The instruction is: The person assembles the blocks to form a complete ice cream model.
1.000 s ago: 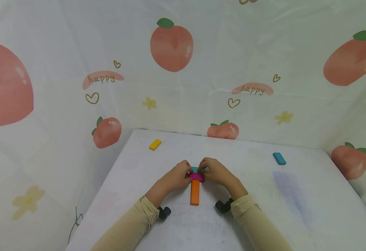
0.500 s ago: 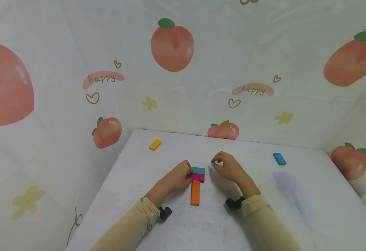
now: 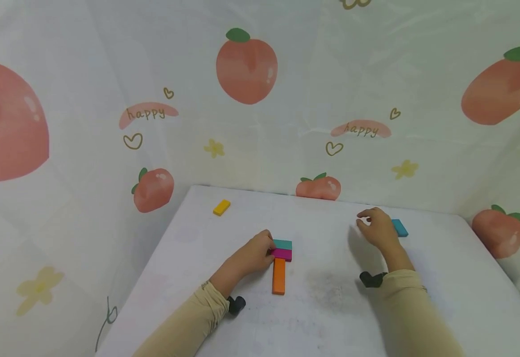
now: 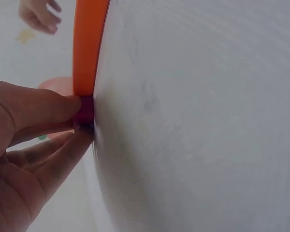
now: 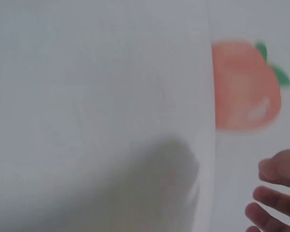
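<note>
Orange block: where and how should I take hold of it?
Probably pinch the near half across its long sides, coming from above: the orange block is narrow and bare on both sides there, while its far end sits against the magenta block held by the left hand.

One flat magenta rectangular block [image 3: 283, 255] lies crosswise — touching both a flat teal rectangular block [image 3: 283, 244] behind (right ends almost even) and a lengthwise orange rectangular block [image 3: 279, 276] in front.
</note>
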The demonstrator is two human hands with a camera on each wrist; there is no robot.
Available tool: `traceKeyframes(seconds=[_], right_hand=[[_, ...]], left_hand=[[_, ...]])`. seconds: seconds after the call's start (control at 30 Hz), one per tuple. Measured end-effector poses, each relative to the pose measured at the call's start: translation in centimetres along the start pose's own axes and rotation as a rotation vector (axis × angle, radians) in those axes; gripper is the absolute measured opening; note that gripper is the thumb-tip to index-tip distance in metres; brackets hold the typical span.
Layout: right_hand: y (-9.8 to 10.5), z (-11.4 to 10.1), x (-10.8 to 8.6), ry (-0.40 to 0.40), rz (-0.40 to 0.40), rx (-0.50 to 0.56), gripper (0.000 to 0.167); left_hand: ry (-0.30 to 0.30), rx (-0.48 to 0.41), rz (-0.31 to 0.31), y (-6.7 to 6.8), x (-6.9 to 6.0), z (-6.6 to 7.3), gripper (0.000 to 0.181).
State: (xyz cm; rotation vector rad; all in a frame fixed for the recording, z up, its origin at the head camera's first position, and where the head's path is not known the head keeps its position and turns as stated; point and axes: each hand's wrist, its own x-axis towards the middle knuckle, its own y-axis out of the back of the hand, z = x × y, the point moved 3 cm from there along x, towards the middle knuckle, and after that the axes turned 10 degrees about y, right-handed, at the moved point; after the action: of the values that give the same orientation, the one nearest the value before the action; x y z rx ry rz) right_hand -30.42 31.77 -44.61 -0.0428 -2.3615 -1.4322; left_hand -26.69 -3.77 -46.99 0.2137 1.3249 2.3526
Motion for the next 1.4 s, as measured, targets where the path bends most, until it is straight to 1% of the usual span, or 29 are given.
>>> traceKeyframes(seconds=[0.07,0.17,0.33,0.47,0.57,0.7,0.9,1.1,1.27,1.33,1.4], right_hand=[[1.1,1.4,-0.1,-0.047,0.004,-0.015,0.03],[2.7,3.3,-0.5,-0.136,-0.013,-0.038,0.035],[4.4,5.8,-1.4,-0.274,-0.103,-0.037,0.043],[4.9,7.2,-2.2,-0.326,-0.167,-0.058,0.044],[5.1,7.9,-2.5,-0.332,-0.185,-0.092,0.045],[5.2,8.3,-2.7,-0.33,-0.192,-0.109,0.047],[4.9,8.6,-2.6,-0.312,-0.189,-0.087,0.045],[4.6,9.0,-2.5,-0.303,-0.224,-0.069,0.042],[4.7,8.9,-2.7,-0.282,-0.167,-0.106,0.039],[4.8,8.8,-2.7,-0.299,-0.157,-0.109,0.038],[4.8,8.9,-2.7,-0.326,-0.168,-0.107,0.04]], left_hand=[[0.001,0.0,-0.003,0.0,0.1,0.0,0.02],[-0.003,0.002,-0.001,0.0,0.2,0.0,0.02],[-0.001,-0.001,0.0,-0.3,0.5,-0.3,0.022],[0.016,-0.004,-0.011,-0.5,0.4,-0.4,0.021],[0.01,0.01,-0.006,-0.5,0.3,-0.3,0.018],[-0.007,0.036,0.008,-0.2,0.3,0.0,0.015],[-0.007,0.035,0.013,-0.2,0.2,-0.1,0.015],[0.009,0.018,-0.002,-0.3,0.3,-0.3,0.015],[0.02,0.011,-0.006,-0.4,0.4,-0.4,0.013],[0.023,0.01,-0.006,-0.4,0.5,-0.5,0.013],[0.023,0.008,-0.008,-0.4,0.5,-0.5,0.013]])
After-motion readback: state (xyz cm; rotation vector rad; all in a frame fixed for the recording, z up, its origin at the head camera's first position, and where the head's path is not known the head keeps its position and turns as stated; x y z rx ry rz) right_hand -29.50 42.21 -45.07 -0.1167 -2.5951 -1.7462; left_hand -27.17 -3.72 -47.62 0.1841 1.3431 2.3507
